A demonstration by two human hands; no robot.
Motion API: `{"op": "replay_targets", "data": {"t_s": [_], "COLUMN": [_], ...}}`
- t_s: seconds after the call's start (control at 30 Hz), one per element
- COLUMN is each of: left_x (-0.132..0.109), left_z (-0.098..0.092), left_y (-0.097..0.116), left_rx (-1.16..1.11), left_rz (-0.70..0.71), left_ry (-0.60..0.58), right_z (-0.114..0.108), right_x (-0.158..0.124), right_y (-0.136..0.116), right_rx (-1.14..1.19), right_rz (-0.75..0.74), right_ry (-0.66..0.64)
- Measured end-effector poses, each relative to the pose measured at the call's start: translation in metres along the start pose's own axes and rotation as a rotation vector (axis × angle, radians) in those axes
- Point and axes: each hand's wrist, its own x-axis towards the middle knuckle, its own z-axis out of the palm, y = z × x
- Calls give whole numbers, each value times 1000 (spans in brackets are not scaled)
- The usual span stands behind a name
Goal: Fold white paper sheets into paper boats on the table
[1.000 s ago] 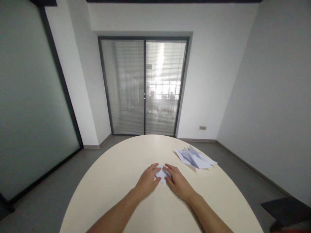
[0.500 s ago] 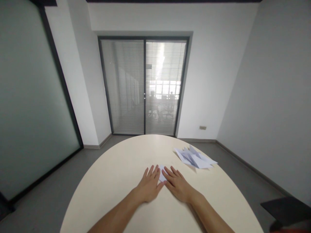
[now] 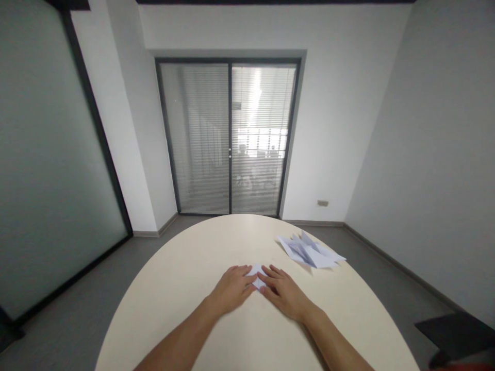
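Note:
A small folded piece of white paper [image 3: 257, 270] lies on the cream tabletop [image 3: 240, 340] between my two hands. From the left, my left hand [image 3: 233, 286] rests its outstretched fingers on the paper's left side, with the thumb near its lower edge. My right hand [image 3: 285, 291] lies palm down over the right side, fingers spread and touching the paper. Much of the paper's outline is hidden beneath the fingers. A crease shows near its middle.
A loose pile of folded white papers [image 3: 309, 252] sits at the table's right far edge. Beyond the table stands a glass door [image 3: 193, 139] with blinds. A dark chair part [image 3: 456, 332] is at lower right, and a frosted glass panel [image 3: 50, 154] at left.
My left hand has turned, its fingers now pointing more to the right across the paper. The right hand has barely shifted. The paper pile stays as it was.

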Motion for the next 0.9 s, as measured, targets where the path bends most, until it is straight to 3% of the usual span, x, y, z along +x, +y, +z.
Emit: {"op": "replay_targets", "data": {"t_s": [0.4,0.57,0.7,0.9], "left_x": [7,7,7,8], "left_z": [13,28,33,28], "left_y": [-2,-10,-12,-7], "left_rx": [-160,-308,-378,-453], "left_rz": [-185,-238,-307,-380], "left_ry": [179,198,206,186], "right_z": [2,13,18,19], "right_x": [3,6,7,7], "right_y": [-3,5,7,5], "right_rx": [24,195,362,273], "right_rz": [-42,7,95,103], "right_ry": [96,170,143,210]}}
